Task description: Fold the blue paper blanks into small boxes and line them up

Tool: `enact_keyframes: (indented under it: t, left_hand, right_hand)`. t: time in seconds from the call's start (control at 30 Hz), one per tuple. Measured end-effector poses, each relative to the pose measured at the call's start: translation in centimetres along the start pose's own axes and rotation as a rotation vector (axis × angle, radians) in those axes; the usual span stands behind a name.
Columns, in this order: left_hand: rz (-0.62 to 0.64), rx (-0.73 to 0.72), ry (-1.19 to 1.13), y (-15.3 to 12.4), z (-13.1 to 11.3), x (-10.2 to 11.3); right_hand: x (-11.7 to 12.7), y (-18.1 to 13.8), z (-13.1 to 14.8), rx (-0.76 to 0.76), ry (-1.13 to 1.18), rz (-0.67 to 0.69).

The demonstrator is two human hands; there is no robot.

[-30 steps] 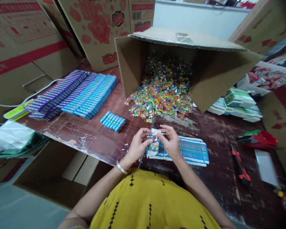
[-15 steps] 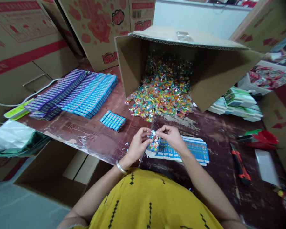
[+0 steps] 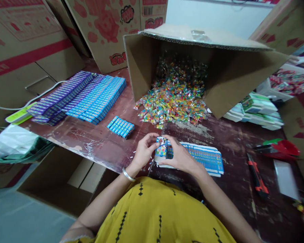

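The left hand (image 3: 143,152) pinches a small blue box (image 3: 161,147), its thumb on the front near the edge. The right hand (image 3: 183,157) bends wide around the other side, with its fingers by the top; I cannot tell if it grips the box too. The box is in front of the yellow shirt (image 3: 152,212), by the near end of the row of flat blue boxes (image 3: 209,158). If the left thumb slips, the box could drop. A hard squeeze could bend its thin sides. The right wrist is over the row, so a bump could mess it up.
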State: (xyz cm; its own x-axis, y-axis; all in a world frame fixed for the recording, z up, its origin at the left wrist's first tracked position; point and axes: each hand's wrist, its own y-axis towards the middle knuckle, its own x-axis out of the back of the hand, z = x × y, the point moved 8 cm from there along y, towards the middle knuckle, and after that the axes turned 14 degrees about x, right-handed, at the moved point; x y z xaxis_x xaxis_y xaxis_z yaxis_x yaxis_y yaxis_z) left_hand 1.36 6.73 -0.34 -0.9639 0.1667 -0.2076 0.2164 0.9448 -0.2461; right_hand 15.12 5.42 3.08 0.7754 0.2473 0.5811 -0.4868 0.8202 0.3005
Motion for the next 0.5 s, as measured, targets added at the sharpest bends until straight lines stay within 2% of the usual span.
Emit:
enact_keyframes:
  t: [0.13,0.27,0.33,0.4,0.43,0.47,0.5]
  left_hand:
    - [0.014,0.021,0.045,0.6,0.1,0.2]
    - [0.091,0.113,0.279,0.4,0.5,0.8]
    - [0.122,0.22,0.286,0.0,1.3,1.5]
    - [0.125,0.326,0.208,-0.6,2.1,2.2]
    - [0.119,0.358,0.159,-0.9,2.4,2.5]
    - [0.112,0.371,0.113,-1.1,2.5,2.8]
    - [0.104,0.367,0.075,-1.3,2.6,2.9]
  right_hand:
    - [-0.7,-0.2,0.5,0.058,-0.194,0.02]
    - [-1.3,-0.2,0.2,0.123,-0.086,0.2]
    - [-0.2,0.1,-1.5,0.101,-0.001,0.233]
    - [2.6,1.0,-4.7,-0.015,-0.05,0.093]
    - [4.6,1.5,-6.5,-0.093,-0.162,-0.039]
    - [6.0,1.9,-7.8,-0.143,-0.292,-0.113]
    - [6.6,2.6,-8.6,-0.152,-0.379,-0.129]
